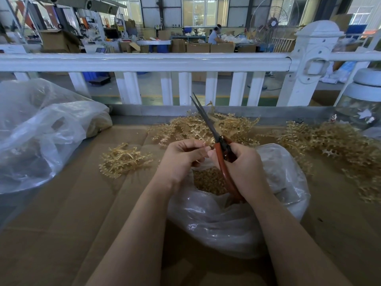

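My right hand (242, 168) grips red-handled scissors (221, 159); their dark blades (203, 114) point up and away, slightly apart. My left hand (182, 157) pinches a thin tan plastic sprue (203, 137) just left of the scissors' pivot. Both hands hover over an open clear plastic bag (226, 219) that holds several small tan pieces (208, 180).
Piles of tan plastic sprues lie on the cardboard-covered table (72, 213): a small pile (121, 159) at left, a larger one (222, 126) behind my hands, a big one (338, 147) at right. A large clear bag (41, 129) sits far left. A white railing (144, 61) borders the table's far side.
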The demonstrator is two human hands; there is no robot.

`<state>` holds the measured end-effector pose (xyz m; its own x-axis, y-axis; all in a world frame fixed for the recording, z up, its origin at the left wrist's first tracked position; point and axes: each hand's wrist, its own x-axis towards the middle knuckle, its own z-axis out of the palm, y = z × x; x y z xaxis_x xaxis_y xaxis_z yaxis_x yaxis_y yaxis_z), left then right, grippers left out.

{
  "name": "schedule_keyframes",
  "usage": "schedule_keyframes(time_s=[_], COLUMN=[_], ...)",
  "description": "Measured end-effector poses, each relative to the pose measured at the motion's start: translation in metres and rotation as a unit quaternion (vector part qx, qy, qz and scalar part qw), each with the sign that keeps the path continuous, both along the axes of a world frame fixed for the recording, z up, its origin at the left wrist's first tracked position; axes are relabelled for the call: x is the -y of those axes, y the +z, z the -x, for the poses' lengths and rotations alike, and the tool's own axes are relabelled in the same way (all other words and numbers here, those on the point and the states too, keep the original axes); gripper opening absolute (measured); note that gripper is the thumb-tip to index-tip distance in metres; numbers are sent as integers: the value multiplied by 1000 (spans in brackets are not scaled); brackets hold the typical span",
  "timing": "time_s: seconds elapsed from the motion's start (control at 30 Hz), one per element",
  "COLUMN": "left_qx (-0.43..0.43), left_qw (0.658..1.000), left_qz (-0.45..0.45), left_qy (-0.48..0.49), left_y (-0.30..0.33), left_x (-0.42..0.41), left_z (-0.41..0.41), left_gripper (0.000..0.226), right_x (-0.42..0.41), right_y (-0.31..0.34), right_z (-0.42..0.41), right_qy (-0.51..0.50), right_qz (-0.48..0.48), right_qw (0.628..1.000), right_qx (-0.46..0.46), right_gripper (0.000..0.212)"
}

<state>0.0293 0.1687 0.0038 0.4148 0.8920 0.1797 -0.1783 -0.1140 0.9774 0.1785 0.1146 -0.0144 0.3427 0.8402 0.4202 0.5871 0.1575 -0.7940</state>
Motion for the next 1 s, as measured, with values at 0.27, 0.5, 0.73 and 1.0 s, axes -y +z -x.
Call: schedule_keyframes(time_s=[0.27,0.5,0.73,1.0], left_qx=[26,35,106,131], left_qw=[999,999,992,990], left_qz=[38,35,44,-5], left_qy=[-13,21,48,52], left_y=[-1,-1,2,4], left_x=[0,-2,-4,-3], left_z=[-1,0,1,6], left_gripper=[5,9,28,15], right_x=[-2,0,3,6], right_y=[3,3,-1,-1], right_z=[0,1,0,-1], right_qy=[35,24,-35,-47], right_qz=[10,21,45,16], right_qw=[996,999,993,976], right_qx=[-76,-28,107,212], right_gripper=[14,12,57,58])
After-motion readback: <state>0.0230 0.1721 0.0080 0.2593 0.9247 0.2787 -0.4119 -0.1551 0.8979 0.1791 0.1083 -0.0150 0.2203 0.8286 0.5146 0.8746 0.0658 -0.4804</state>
